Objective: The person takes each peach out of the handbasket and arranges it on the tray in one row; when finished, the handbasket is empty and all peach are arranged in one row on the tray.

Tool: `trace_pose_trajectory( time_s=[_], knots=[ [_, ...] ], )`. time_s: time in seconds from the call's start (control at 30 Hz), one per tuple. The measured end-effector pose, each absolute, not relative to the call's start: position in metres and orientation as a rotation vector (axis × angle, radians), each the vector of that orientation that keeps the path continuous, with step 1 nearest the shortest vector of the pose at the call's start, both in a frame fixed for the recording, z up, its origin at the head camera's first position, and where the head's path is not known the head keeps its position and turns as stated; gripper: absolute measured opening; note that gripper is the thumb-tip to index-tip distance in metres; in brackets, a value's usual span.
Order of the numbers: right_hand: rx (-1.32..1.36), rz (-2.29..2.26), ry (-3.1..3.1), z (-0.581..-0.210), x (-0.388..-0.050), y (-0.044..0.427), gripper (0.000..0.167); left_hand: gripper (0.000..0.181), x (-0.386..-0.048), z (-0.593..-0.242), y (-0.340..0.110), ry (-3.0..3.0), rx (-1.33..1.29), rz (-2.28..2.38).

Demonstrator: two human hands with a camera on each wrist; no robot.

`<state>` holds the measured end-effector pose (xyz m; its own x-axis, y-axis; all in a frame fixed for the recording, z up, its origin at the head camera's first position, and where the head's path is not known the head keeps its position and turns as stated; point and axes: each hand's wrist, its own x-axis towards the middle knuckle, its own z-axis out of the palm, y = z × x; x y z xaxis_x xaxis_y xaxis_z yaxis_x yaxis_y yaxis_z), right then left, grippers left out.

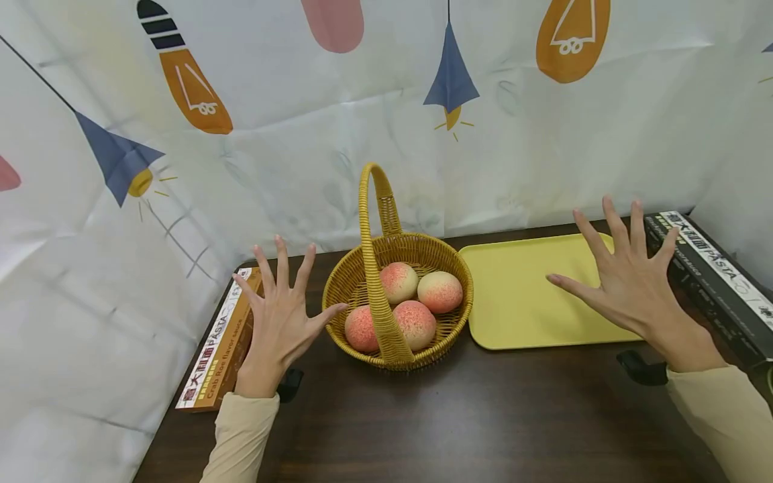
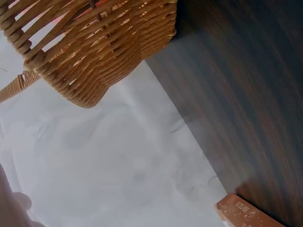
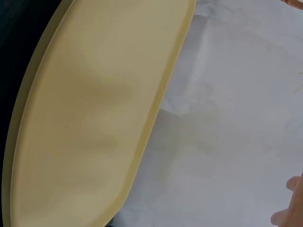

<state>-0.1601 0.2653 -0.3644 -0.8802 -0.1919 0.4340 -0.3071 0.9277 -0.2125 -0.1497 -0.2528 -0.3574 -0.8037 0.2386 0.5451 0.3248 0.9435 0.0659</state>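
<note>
A wicker basket (image 1: 449, 258) with a tall arched handle stands mid-table, and several pink-speckled peaches (image 1: 441, 292) lie in it. My left hand (image 1: 280, 325) hovers to the basket's left with fingers spread, holding nothing; its thumb tip appears beside the rim. On the right, my right hand (image 1: 637, 292) is spread over the right part of a yellow tray (image 1: 513, 288) and holds nothing. The left wrist view catches the basket's woven side (image 2: 118, 52). In the right wrist view the tray (image 3: 94, 109) fills the left, with fingertips at the lower right edge.
An orange-brown pasta box (image 1: 223, 349) lies at the table's left edge, partly behind the left hand. A black pasta box (image 1: 712, 275) lies along the right edge. A white printed cloth (image 1: 290, 168) hangs behind the dark wooden table (image 1: 447, 422).
</note>
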Motion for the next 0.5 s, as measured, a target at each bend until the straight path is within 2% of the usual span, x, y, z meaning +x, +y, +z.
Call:
trace_pose_trajectory(
  time_s=[0.17, 0.27, 0.37, 0.5],
  knots=[
    [0.369, 0.415, -2.679, -0.363, -0.159, 0.260, 0.105, 0.105, -0.147, -0.359, -0.251, -2.605, -0.420, -0.353],
    [0.395, 0.475, -2.654, -0.363, -0.158, 0.250, 0.102, 0.100, -0.144, -0.362, -0.247, -2.664, -0.456, -0.586],
    [0.501, 0.565, -2.558, -0.363, -0.158, 0.233, 0.094, 0.097, -0.141, -0.366, -0.243, -2.680, -0.497, -0.919],
    [0.739, 0.673, -2.405, -0.361, -0.163, 0.201, 0.079, 0.106, -0.140, -0.372, -0.239, -2.681, -0.491, -1.257]
  ],
)
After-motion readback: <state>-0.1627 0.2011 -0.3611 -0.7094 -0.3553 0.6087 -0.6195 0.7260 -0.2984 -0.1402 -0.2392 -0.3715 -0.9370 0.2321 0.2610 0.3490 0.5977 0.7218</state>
